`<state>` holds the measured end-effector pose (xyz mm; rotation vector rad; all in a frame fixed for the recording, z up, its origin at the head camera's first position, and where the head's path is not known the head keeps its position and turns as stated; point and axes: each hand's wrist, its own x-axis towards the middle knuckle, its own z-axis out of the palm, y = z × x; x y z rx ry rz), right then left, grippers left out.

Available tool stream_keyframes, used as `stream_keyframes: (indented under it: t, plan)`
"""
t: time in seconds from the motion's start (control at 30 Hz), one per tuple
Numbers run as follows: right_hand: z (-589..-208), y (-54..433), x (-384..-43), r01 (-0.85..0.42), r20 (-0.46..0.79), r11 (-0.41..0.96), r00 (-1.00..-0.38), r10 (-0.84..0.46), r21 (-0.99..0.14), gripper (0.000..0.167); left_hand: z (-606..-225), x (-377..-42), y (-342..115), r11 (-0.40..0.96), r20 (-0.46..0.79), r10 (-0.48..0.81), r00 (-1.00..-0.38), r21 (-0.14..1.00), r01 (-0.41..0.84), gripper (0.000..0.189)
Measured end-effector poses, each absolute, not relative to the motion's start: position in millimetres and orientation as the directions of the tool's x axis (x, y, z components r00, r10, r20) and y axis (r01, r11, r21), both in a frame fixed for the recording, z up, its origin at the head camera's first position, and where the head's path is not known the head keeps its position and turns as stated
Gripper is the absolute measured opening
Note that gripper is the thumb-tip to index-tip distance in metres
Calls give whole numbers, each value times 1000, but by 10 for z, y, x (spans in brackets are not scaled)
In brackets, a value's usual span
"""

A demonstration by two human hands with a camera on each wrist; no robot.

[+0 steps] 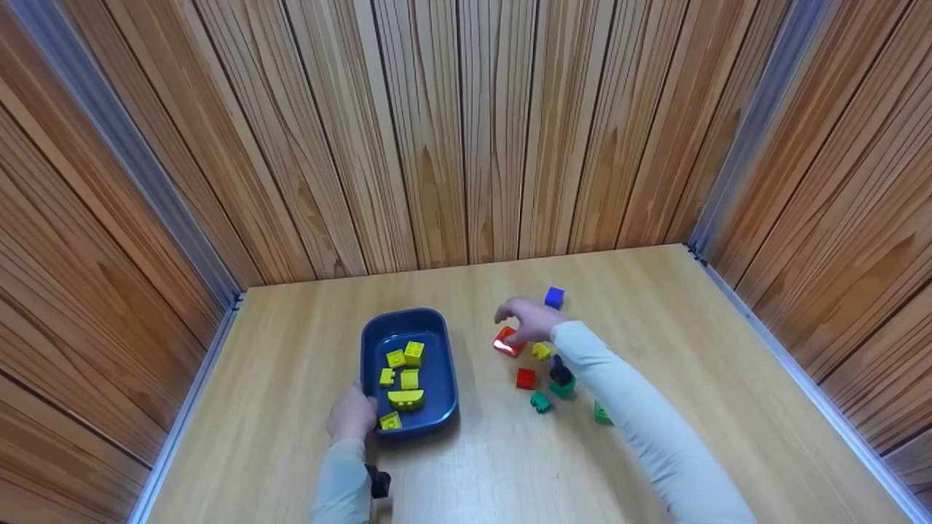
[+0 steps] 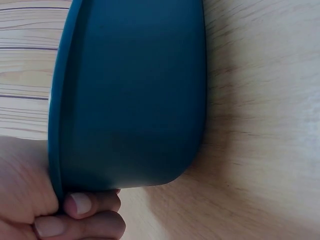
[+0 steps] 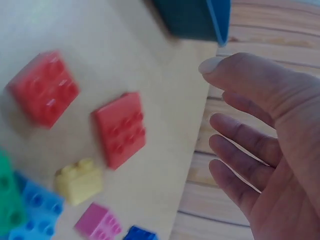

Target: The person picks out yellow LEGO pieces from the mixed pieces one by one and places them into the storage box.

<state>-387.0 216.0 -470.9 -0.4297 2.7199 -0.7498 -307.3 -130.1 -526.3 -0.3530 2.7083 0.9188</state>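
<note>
My left hand (image 1: pixel 352 415) grips the near left corner of a dark blue plastic bin (image 1: pixel 452 371), its fingers curled at the rim in the left wrist view. Several yellow toy bricks (image 1: pixel 405 399) lie inside the bin. To the right, my right hand (image 1: pixel 535 319) hovers over a flat red brick (image 1: pixel 508 349), fingers apart and nothing between them. In the right wrist view that flat red brick (image 3: pixel 122 130) lies clear of the fingers. A smaller red brick (image 1: pixel 526 378) and a yellow brick (image 1: pixel 540 351) sit close by.
A blue brick (image 1: pixel 554 297) lies beyond my right wrist. Green bricks (image 1: pixel 540 402) lie nearer, partly under the right forearm. Pink (image 3: pixel 99 222) and light blue bricks (image 3: pixel 37 207) show in the right wrist view. Wood-patterned walls (image 1: pixel 466 145) border the table on three sides.
</note>
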Motion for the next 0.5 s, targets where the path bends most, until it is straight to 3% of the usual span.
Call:
stream_keyframes:
  t: [0.5]
  plan:
    - [-5002, 2550, -3757, -131, -231, 812, -922, -310, -568, 42, -5255, -3064, -1312, 759, -340, -140, -930, 566, -321, 53]
